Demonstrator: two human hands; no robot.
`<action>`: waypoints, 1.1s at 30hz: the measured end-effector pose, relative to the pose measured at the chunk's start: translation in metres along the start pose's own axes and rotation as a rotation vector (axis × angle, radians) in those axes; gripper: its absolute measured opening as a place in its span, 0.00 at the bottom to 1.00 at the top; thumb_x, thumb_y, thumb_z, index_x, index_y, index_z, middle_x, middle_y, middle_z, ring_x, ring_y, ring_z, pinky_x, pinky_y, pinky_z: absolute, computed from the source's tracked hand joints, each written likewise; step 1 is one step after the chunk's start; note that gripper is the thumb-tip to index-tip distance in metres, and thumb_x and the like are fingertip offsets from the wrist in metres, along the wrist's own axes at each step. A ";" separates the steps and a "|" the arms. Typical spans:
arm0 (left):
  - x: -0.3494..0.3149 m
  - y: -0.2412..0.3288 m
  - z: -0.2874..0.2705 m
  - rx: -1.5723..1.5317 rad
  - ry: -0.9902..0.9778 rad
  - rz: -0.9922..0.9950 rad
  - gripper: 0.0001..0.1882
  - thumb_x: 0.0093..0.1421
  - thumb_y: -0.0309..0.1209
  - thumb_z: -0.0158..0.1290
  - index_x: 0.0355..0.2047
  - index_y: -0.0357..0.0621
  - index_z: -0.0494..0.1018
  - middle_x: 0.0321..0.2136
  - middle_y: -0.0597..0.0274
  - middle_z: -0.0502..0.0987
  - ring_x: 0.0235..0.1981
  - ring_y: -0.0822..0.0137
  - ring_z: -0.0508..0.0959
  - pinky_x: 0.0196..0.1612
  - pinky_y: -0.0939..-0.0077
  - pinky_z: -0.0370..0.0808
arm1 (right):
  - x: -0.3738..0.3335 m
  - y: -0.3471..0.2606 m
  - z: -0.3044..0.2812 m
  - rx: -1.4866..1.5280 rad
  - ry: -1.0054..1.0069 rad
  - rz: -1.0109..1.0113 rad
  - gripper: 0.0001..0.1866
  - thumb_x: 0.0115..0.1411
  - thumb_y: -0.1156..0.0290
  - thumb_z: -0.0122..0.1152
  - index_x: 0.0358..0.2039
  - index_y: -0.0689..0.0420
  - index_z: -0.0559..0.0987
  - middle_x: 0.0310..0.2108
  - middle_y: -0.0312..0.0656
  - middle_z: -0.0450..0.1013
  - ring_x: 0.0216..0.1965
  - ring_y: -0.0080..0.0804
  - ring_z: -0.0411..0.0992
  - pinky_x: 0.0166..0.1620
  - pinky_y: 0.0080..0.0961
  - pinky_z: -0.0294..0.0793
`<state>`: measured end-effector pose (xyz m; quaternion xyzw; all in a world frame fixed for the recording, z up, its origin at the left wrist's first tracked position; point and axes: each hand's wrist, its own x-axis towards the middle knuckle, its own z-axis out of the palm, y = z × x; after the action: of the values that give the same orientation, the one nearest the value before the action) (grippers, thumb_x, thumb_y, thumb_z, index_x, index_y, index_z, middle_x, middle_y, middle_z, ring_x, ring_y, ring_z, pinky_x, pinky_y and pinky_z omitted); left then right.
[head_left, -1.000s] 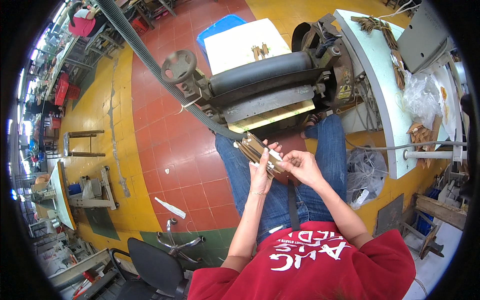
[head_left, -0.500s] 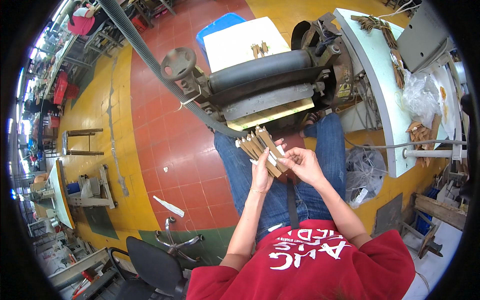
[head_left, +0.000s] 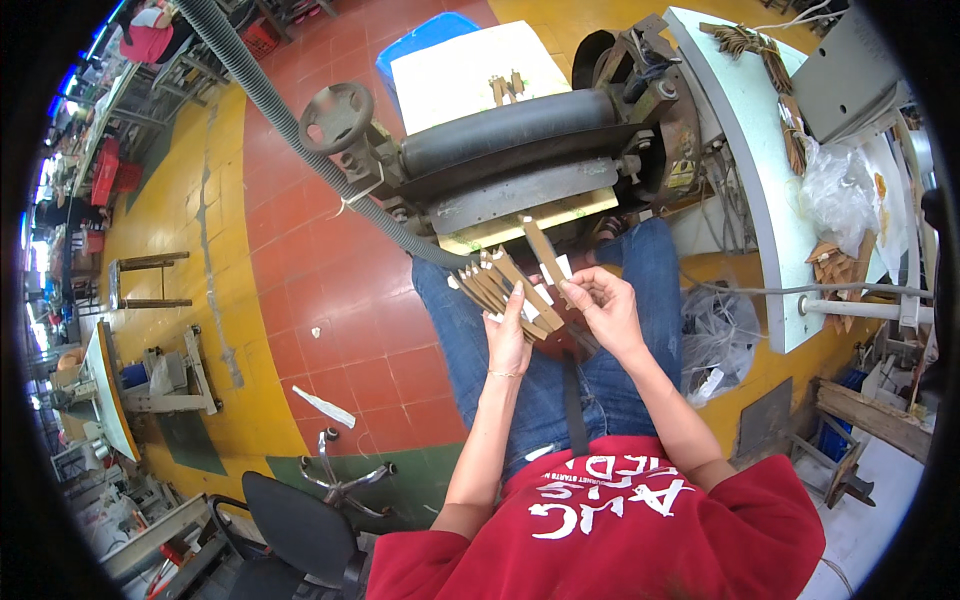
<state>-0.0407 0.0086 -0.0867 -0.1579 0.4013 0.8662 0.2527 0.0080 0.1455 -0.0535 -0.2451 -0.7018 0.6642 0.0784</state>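
Observation:
My left hand point(head_left: 509, 340) is closed around a fanned bundle of tan-brown strips point(head_left: 503, 290) with white patches, held over my lap. Their pointed ends face the machine. In my right hand point(head_left: 606, 308) a single brown strip point(head_left: 541, 247) is pinched near its lower end, where a white tag-like piece shows. That strip stands apart from the bundle, just to its right. Its far tip reaches the pale yellow board point(head_left: 530, 222) at the front of the roller machine point(head_left: 512, 130). What the strips are made of I cannot tell.
Beyond the roller, several small brown pieces point(head_left: 507, 88) lie on a white sheet point(head_left: 440, 80). A handwheel point(head_left: 337, 117) and grey hose point(head_left: 270, 90) stand left. At right, a pale table point(head_left: 735, 110) carries brown strip bundles and a plastic bag point(head_left: 840, 195). A black chair point(head_left: 300, 520) stands lower left.
My right hand has drawn one strip out of the bundle and moved it slightly up, apart from the others. The left hand keeps the rest. The view has shifted a little.

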 end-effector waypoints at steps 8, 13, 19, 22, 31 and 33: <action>0.007 0.001 -0.010 0.034 0.002 0.018 0.15 0.63 0.31 0.49 0.48 0.38 0.66 0.41 0.54 0.76 0.42 0.63 0.77 0.41 0.70 0.79 | 0.063 0.032 -0.015 0.127 0.037 0.242 0.08 0.59 0.69 0.60 0.34 0.59 0.77 0.24 0.36 0.76 0.21 0.16 0.71 0.21 0.11 0.64; 0.006 0.002 -0.011 0.035 -0.034 0.000 0.17 0.63 0.32 0.49 0.51 0.42 0.63 0.43 0.54 0.75 0.44 0.62 0.76 0.43 0.67 0.78 | 0.108 0.030 -0.004 0.196 0.117 0.236 0.18 0.58 0.69 0.61 0.46 0.65 0.73 0.36 0.44 0.75 0.27 0.20 0.74 0.28 0.12 0.71; 0.003 0.009 -0.002 0.051 0.009 -0.006 0.15 0.62 0.30 0.50 0.49 0.40 0.65 0.41 0.53 0.76 0.44 0.61 0.77 0.38 0.68 0.80 | 0.081 0.010 0.006 -0.041 0.174 0.015 0.26 0.55 0.70 0.65 0.51 0.66 0.69 0.46 0.45 0.70 0.36 0.23 0.73 0.40 0.19 0.73; -0.003 0.013 0.007 0.088 -0.068 -0.050 0.17 0.59 0.28 0.55 0.47 0.39 0.67 0.39 0.56 0.77 0.37 0.66 0.79 0.34 0.71 0.81 | 0.048 -0.004 0.011 0.081 0.075 -0.005 0.25 0.52 0.69 0.68 0.48 0.65 0.71 0.45 0.45 0.72 0.34 0.20 0.72 0.35 0.17 0.73; -0.027 0.015 0.039 0.073 -0.157 -0.098 0.20 0.55 0.26 0.59 0.48 0.40 0.68 0.40 0.64 0.75 0.39 0.73 0.76 0.42 0.78 0.75 | 0.019 -0.041 0.020 0.139 0.001 -0.093 0.29 0.52 0.74 0.66 0.54 0.58 0.65 0.45 0.43 0.68 0.34 0.19 0.71 0.35 0.16 0.73; -0.029 0.016 0.039 0.044 -0.159 -0.128 0.21 0.56 0.26 0.58 0.50 0.41 0.66 0.43 0.64 0.73 0.42 0.73 0.75 0.45 0.77 0.74 | 0.014 -0.044 0.018 0.118 -0.018 -0.083 0.29 0.53 0.77 0.65 0.55 0.58 0.65 0.46 0.41 0.68 0.36 0.18 0.70 0.38 0.15 0.72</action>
<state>-0.0288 0.0213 -0.0384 -0.1082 0.3878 0.8491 0.3419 -0.0226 0.1359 -0.0162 -0.2048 -0.6716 0.7029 0.1140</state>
